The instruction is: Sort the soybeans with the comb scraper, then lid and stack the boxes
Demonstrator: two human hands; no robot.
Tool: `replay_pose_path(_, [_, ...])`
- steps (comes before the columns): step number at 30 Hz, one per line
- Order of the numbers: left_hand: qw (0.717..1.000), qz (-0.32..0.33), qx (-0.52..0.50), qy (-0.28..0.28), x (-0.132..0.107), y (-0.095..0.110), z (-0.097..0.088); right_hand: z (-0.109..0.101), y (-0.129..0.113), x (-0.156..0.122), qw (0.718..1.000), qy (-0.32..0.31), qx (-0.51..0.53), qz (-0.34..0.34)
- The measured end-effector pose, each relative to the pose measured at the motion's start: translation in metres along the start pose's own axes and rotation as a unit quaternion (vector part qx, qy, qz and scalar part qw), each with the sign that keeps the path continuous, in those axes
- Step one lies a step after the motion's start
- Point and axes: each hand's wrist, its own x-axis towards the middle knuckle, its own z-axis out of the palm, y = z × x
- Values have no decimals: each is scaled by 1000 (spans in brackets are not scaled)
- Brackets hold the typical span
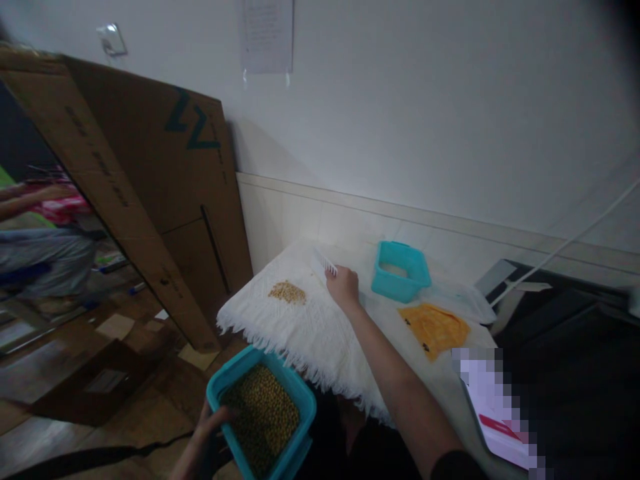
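My left hand [203,437] grips the near rim of a teal plastic tub [295,400] filled with yellowish beans, held below the table's front edge. My right hand [343,287] reaches out over the white fringed cloth [310,327] and is closed round a white comb-like tool [324,264] whose teeth point left. A small pile of the same beans [287,292] lies on the cloth just left of that hand.
A second teal tub [400,270] stands further back, with a clear lid [465,300] and an orange cloth [434,328] to its right. A large cardboard sheet [150,187] leans on the wall at left. Another person sits at far left [40,253].
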Motion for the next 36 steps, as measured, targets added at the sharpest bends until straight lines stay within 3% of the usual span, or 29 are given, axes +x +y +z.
replay_pose_path(3, [1000,10,7,25,-2,-1,1,5,-5,3,1000,3,9,-10])
replay_pose_path(9, [1000,15,4,24,0,-2,1,14,-6,-6,999,4,19,-33])
replay_pose_path(23, [1000,12,-7,26,-2,2,2,18,-5,-1,999,21,12,-35])
replay_pose_path(36, [1000,12,1,23,-11,4,5,21,5,-18,997,15,33,-61])
